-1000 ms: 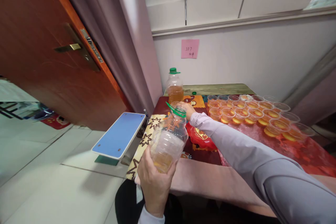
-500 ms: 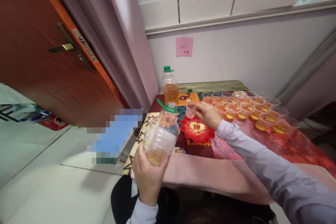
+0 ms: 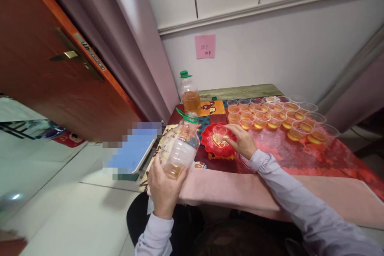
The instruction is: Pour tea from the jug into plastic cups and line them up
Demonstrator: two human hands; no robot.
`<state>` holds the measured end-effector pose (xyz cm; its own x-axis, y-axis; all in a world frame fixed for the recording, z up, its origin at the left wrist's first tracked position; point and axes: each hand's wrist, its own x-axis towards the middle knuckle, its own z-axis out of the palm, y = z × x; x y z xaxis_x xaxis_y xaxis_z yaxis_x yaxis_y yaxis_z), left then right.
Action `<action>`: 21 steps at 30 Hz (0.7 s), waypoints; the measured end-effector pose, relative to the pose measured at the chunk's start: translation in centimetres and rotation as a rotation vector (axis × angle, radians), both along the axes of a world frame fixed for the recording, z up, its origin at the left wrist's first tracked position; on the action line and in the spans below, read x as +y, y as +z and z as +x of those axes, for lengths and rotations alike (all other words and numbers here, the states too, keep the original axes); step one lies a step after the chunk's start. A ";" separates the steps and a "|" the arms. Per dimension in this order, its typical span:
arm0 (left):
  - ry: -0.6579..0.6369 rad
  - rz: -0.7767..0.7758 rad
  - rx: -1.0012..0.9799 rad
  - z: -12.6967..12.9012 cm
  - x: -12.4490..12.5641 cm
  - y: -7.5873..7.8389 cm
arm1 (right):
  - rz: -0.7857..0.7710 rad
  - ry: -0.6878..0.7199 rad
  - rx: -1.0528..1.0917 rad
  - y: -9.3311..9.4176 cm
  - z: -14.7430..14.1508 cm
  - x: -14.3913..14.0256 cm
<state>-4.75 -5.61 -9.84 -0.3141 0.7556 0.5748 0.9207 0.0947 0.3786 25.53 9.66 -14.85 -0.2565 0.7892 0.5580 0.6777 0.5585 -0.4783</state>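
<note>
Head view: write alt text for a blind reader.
The left hand holds a nearly empty plastic bottle tilted, while the right hand touches a small clear cup on a red plate. Rows of filled cups stand behind.

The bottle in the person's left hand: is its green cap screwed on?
No: the bottle in the left hand has an open mouth, with only its green ring and handle at the neck.

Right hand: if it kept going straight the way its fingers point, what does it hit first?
The right hand points left and slightly away, fingertips at the empty clear cup on the red plate. Past the cup, probably the tilted bottle in the left hand; depth is unclear.
</note>
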 end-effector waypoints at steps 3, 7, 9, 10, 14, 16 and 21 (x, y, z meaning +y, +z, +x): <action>-0.087 -0.049 -0.032 -0.6 0.8 0.7 | 0.057 -0.179 0.170 -1.4 1.1 -1.2; -0.191 -0.177 -0.082 -1.3 2.3 2.1 | 0.033 -0.326 0.265 -3.1 2.1 -1.9; -0.205 -0.244 -0.068 -1.3 2.9 2.9 | 0.045 -0.346 0.286 -3.4 2.2 -1.8; -0.207 -0.281 -0.046 -1.3 3.1 3.4 | 0.051 -0.348 0.289 -3.4 2.2 -1.7; -0.195 -0.435 0.092 -0.7 3.8 5.6 | 0.047 -0.338 0.263 -3.2 1.8 -1.7; -0.194 -0.512 0.168 -0.3 4.1 7.1 | 0.069 -0.336 0.259 -3.2 1.6 -1.7; -0.217 -0.649 0.288 1.2 4.6 10.7 | 0.180 -0.337 0.313 -3.4 1.5 -1.7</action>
<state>-3.56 -1.04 0.84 -0.0235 0.9993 0.0291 0.9985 0.0221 0.0492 27.07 7.98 -18.24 0.1983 0.6832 0.7028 0.6738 0.4257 -0.6040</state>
